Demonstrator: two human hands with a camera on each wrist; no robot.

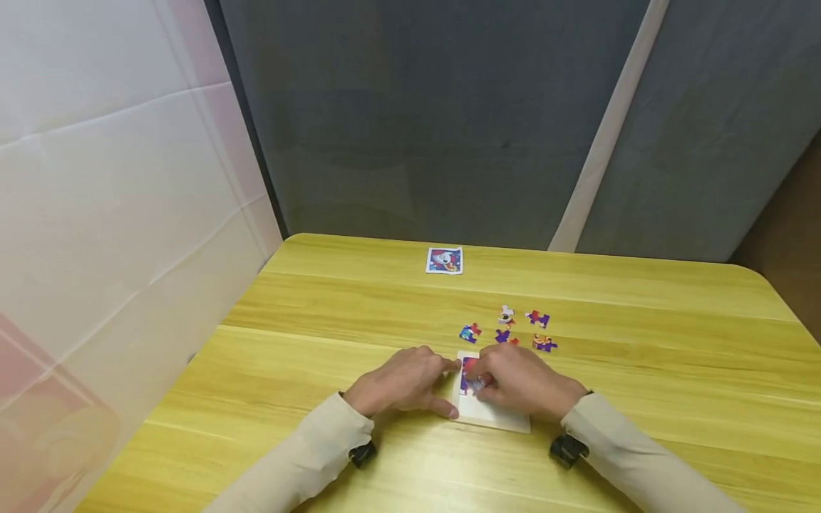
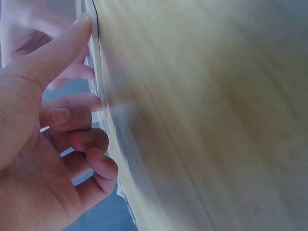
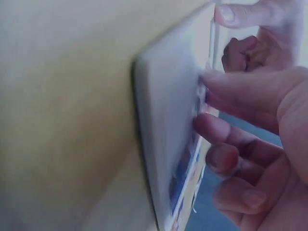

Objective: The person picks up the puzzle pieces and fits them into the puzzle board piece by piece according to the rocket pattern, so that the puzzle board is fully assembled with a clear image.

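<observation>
A small white puzzle board (image 1: pixel 497 419) lies flat on the yellow table (image 1: pixel 641 399), with a few purple and red pieces (image 1: pixel 469 366) fitted in its far left corner. My left hand (image 1: pixel 454 388) holds the board's left edge between thumb and forefinger; in the left wrist view this hand (image 2: pixel 91 62) lies against the board's rim (image 2: pixel 102 91). My right hand (image 1: pixel 481 382) reaches over the board and pinches a puzzle piece (image 1: pixel 475 385) down onto it. The right wrist view shows my right hand (image 3: pixel 199 101) with thumb and forefinger meeting on the board (image 3: pixel 163 125).
Several loose pieces (image 1: pixel 506 314) (image 1: pixel 470 332) (image 1: pixel 544 343) lie just beyond the board. A small picture card (image 1: pixel 444 260) sits near the table's far edge. Grey curtains hang behind, and a pale panel stands along the left.
</observation>
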